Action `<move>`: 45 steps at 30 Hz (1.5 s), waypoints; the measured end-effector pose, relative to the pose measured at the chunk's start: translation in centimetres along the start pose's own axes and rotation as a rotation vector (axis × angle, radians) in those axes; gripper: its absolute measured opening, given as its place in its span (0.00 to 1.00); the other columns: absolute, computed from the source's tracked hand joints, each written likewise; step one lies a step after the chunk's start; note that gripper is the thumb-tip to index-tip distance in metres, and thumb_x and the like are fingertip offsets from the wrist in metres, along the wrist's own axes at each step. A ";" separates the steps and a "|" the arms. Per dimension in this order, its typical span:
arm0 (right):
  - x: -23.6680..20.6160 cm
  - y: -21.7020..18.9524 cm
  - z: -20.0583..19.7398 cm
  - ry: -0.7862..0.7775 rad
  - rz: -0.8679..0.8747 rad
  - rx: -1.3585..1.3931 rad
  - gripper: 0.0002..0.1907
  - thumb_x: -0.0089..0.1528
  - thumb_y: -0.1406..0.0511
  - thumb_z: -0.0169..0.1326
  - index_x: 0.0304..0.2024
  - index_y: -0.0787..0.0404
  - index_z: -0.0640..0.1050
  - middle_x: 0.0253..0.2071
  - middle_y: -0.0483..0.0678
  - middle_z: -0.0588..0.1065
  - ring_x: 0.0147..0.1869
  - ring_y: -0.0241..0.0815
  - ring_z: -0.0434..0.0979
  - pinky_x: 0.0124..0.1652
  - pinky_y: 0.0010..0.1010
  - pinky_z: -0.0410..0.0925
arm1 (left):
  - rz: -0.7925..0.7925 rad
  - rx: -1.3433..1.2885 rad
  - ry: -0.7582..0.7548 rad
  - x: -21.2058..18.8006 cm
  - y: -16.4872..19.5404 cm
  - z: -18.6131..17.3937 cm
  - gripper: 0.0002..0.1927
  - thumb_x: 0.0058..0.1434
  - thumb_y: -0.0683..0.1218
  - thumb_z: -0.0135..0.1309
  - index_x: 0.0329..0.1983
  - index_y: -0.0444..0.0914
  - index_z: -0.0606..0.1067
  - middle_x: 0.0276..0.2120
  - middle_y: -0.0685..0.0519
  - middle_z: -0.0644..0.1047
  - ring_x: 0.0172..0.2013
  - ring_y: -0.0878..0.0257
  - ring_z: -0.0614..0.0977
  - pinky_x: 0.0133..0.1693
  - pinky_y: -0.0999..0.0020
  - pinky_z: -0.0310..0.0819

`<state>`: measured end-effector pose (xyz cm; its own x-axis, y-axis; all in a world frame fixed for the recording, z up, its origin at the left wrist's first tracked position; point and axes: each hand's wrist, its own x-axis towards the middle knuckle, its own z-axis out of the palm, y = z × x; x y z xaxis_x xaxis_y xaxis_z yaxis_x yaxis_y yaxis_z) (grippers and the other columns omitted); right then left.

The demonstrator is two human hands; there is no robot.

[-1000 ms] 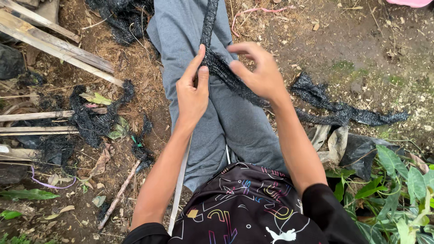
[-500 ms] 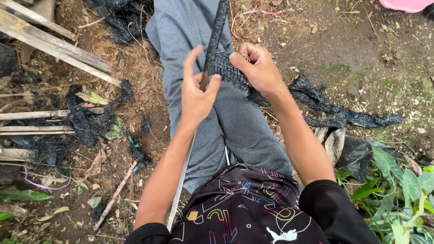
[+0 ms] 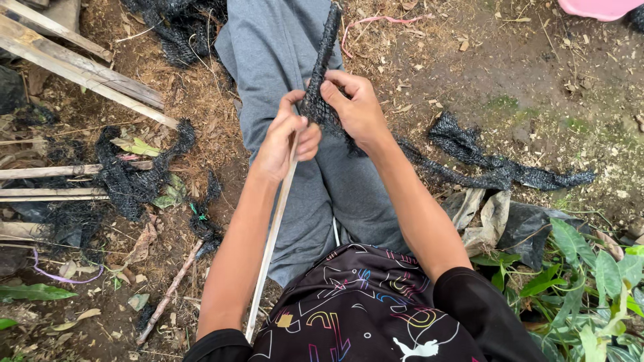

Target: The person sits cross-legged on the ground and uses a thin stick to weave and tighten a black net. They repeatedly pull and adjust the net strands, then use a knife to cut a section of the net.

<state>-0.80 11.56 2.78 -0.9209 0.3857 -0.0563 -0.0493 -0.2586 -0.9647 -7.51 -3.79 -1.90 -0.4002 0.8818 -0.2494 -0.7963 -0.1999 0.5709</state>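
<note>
Bare dirt (image 3: 523,74) right lies open; planks (image 3: 80,67) crowd left.

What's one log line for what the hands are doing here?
left hand: grips thin pale stick | right hand: pinches black mesh strip | place: over grey trousers

Black netting strip (image 3: 327,47) running off the top edge, upper end unseen, pale thin stick (image 3: 272,234) disappearing at its tip behind the left hand (image 3: 287,137), pink object (image 3: 600,8) being cropped at the corner, kind unclear
</note>
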 end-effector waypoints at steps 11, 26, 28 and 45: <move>-1.1 1.2 0.4 0.047 -0.096 -0.362 0.14 0.71 0.61 0.55 0.36 0.66 0.76 0.32 0.37 0.72 0.38 0.25 0.67 0.39 0.23 0.65 | 0.515 1.030 0.587 -2.7 -3.7 -0.2 0.16 0.75 0.48 0.52 0.31 0.36 0.73 0.22 0.61 0.68 0.26 0.76 0.65 0.27 0.75 0.57; -3.9 2.6 -3.2 0.037 -0.014 -0.556 0.20 0.72 0.58 0.54 0.29 0.62 0.68 0.25 0.36 0.61 0.32 0.27 0.57 0.30 0.27 0.57 | 0.722 1.274 0.659 -2.3 -3.5 -0.7 0.11 0.64 0.41 0.61 0.48 0.32 0.79 0.28 0.45 0.77 0.28 0.59 0.78 0.33 0.65 0.70; -4.1 2.9 -3.0 0.063 -0.027 -0.590 0.19 0.71 0.59 0.54 0.30 0.62 0.69 0.25 0.36 0.62 0.30 0.28 0.58 0.30 0.27 0.58 | 0.703 1.323 0.653 -2.3 -3.5 -0.7 0.12 0.66 0.41 0.59 0.50 0.32 0.79 0.30 0.43 0.78 0.30 0.56 0.80 0.34 0.63 0.71; -5.1 3.6 -2.5 0.254 -0.088 -0.430 0.19 0.71 0.57 0.56 0.29 0.61 0.71 0.24 0.32 0.64 0.29 0.24 0.57 0.28 0.24 0.54 | 0.211 0.594 0.375 -2.1 -2.8 0.4 0.16 0.75 0.50 0.45 0.40 0.33 0.75 0.22 0.53 0.76 0.15 0.72 0.67 0.18 0.76 0.57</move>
<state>4.68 10.94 -1.04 -0.7949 0.6064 0.0208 0.0905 0.1524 -0.9842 -4.21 -4.92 -2.67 -0.7311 0.6232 -0.2777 -0.3476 0.0100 0.9376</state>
